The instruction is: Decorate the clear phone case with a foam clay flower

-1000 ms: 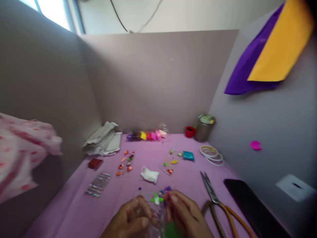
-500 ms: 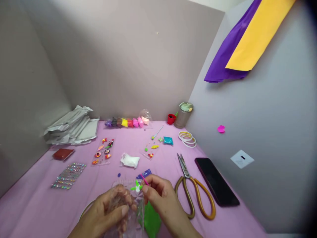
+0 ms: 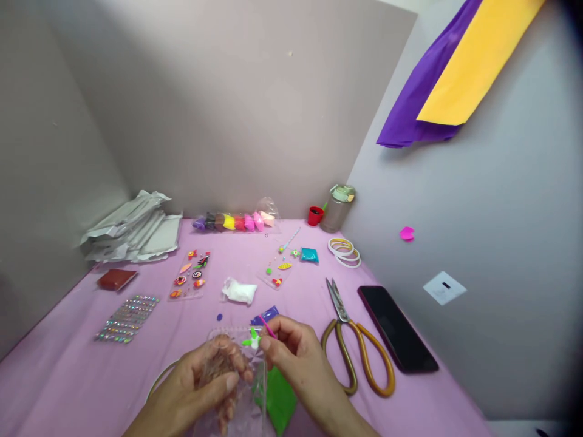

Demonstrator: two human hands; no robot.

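My left hand (image 3: 200,388) grips a clear plastic sheet (image 3: 237,394), fingers curled behind and thumb in front of it. On the sheet's top edge sits a small green and white clay figure (image 3: 251,340). My right hand (image 3: 291,358) pinches a thin pink stick (image 3: 268,328) whose tip touches that figure. A green clay packet (image 3: 280,400) lies under my right wrist, and a purple packet (image 3: 265,314) lies just beyond the fingers.
Yellow-handled scissors (image 3: 355,346) and a black phone (image 3: 396,331) lie to the right. A white clay packet (image 3: 239,291), sticker sheets (image 3: 190,276), a gem sheet (image 3: 127,318), a row of coloured clay (image 3: 234,222), tape rings (image 3: 345,252), a red cup (image 3: 315,215) and a bottle (image 3: 337,207) sit on the purple cloth.
The view has swung down and steadied on the table. My hands stay together at the front edge, with the pink stick still at the green figure.
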